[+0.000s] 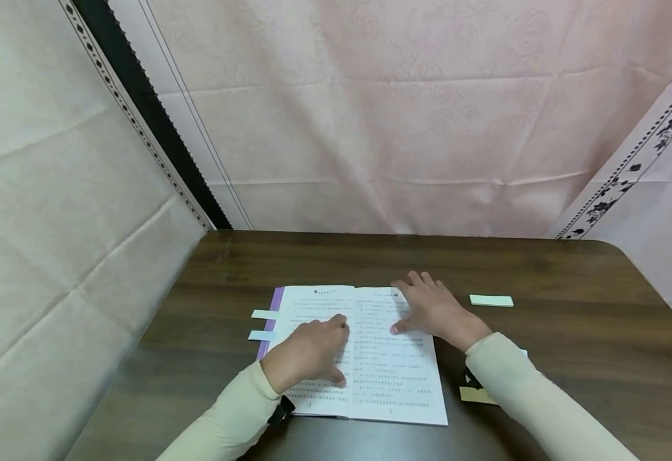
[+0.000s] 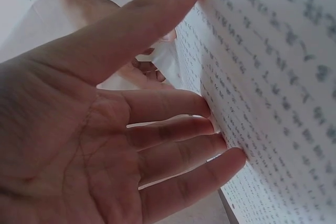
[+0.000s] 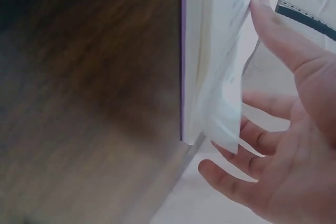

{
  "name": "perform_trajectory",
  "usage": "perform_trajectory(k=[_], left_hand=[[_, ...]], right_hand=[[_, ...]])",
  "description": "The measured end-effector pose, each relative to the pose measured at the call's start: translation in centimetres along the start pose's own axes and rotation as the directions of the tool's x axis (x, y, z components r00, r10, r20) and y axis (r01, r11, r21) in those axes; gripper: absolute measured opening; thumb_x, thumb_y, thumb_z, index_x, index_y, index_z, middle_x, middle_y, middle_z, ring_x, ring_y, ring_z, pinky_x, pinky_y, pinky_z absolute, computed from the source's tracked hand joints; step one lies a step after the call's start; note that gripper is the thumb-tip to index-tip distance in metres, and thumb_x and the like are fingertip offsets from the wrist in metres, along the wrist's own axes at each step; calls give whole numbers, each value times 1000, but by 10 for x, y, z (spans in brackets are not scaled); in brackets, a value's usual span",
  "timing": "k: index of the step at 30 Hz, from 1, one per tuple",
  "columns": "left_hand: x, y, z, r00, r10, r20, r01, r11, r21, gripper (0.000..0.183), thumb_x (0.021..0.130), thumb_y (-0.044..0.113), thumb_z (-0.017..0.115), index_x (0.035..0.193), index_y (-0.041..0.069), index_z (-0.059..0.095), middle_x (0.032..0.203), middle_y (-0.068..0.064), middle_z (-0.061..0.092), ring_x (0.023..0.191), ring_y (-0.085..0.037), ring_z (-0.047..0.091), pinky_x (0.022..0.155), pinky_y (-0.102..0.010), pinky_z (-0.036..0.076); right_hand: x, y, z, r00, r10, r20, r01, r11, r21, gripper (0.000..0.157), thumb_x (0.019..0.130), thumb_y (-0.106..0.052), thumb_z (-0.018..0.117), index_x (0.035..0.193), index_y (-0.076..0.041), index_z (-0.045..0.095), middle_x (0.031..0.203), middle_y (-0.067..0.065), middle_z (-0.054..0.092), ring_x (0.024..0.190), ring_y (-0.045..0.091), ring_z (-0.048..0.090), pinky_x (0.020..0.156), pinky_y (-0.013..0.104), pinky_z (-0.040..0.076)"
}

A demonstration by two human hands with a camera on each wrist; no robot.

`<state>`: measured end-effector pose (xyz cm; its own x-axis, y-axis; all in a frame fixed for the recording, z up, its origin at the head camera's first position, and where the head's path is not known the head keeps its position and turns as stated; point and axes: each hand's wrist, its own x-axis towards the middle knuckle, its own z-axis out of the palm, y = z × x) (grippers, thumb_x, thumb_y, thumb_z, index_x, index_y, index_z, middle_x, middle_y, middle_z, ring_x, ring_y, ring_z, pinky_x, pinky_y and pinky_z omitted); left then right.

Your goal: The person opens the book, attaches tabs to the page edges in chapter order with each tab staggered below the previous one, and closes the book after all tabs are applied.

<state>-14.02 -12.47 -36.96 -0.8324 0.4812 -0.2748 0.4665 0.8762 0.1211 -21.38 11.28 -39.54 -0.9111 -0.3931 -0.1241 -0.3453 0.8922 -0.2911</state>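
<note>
A book with a purple cover edge lies spread on the table, its printed left page (image 1: 307,307) and right page (image 1: 393,378) facing up. My left hand (image 1: 313,352) rests on the left page near the centre fold. Its fingertips touch the paper, thumb spread away from the fingers. Over the upper outer corner of the right page is my right hand (image 1: 431,310), thumb and fingers wide apart. In the right wrist view a page corner (image 3: 226,124) stands lifted beside the fingers of that hand, and the thumb lies at the page's surface.
Two pale tabs, an upper tab (image 1: 265,314) and a lower tab (image 1: 261,335), stick out from the book's left edge. A light green strip (image 1: 491,300) lies right of the book. A yellow strip (image 1: 477,395) is partly under the right forearm. Curtains hang behind the brown table (image 1: 572,320).
</note>
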Motion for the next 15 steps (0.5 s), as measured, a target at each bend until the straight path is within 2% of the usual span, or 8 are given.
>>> perform_trajectory(k=[3, 4, 6, 8, 11, 13, 14, 15], left_hand=[[0, -2, -1, 1000, 15, -11, -15, 1000, -19, 79, 68, 36, 102, 132, 2, 70, 139, -9, 63, 79, -18, 59, 79, -35, 58], [0, -3, -2, 1000, 20, -13, -21, 999, -25, 78, 68, 36, 102, 131, 2, 71, 137, -8, 64, 79, -17, 59, 78, -34, 57], [-2, -6, -1, 999, 34, -19, -35, 999, -40, 77, 69, 36, 101, 131, 3, 71, 137, -7, 63, 87, -18, 62, 83, -35, 57], [-3, -10, 2, 999, 42, -25, -44, 997, -67, 77, 71, 38, 100, 134, 5, 69, 142, -7, 62, 101, -21, 67, 90, -38, 57], [-6, -15, 7, 999, 41, -34, -45, 992, -121, 82, 75, 40, 97, 142, 6, 65, 156, -8, 54, 130, -26, 62, 103, -44, 53], [-8, -17, 12, 999, 25, -38, -31, 985, -168, 85, 77, 42, 96, 147, 7, 61, 162, -9, 48, 141, -28, 55, 107, -46, 51], [-8, -17, 14, 999, 15, -41, -23, 982, -188, 87, 78, 42, 95, 149, 7, 59, 163, -8, 47, 144, -28, 52, 109, -46, 50], [-9, -17, 17, 999, 5, -41, -13, 979, -204, 87, 80, 43, 94, 151, 8, 57, 165, -8, 45, 146, -27, 50, 111, -47, 49]], right_hand=[[0, 6, -5, 998, 55, -10, -53, 982, 179, 84, 88, -35, 88, 156, -4, 48, 158, 29, 44, 146, 49, 41, 113, 67, 39], [-2, 9, -8, 997, 82, -17, -74, 962, 261, 79, 92, -35, 84, 156, -4, 48, 157, 29, 46, 143, 48, 45, 110, 64, 43], [-8, 12, -12, 992, 128, -19, -106, 884, 455, 71, 100, -35, 75, 156, -3, 46, 152, 26, 52, 135, 42, 54, 104, 57, 48], [-19, 13, -15, 990, 141, 3, -110, 755, 646, 67, 107, -40, 64, 158, -2, 43, 145, 22, 58, 124, 33, 60, 101, 48, 50], [-41, 10, -14, 993, 94, 73, -109, 478, 871, 69, 113, -46, 44, 161, 2, 32, 146, 21, 56, 124, 24, 60, 103, 40, 49], [-57, 4, -7, 991, 54, 121, -132, 314, 940, 66, 116, -46, 34, 162, 0, 30, 149, 21, 53, 126, 24, 58, 106, 39, 49], [-64, 1, -3, 989, 47, 140, -147, 260, 954, 64, 116, -45, 31, 163, -1, 29, 152, 20, 51, 129, 24, 56, 107, 38, 48], [-70, -2, 3, 987, 37, 155, -159, 222, 962, 62, 117, -42, 30, 164, -2, 28, 153, 20, 49, 130, 25, 54, 108, 38, 46]])
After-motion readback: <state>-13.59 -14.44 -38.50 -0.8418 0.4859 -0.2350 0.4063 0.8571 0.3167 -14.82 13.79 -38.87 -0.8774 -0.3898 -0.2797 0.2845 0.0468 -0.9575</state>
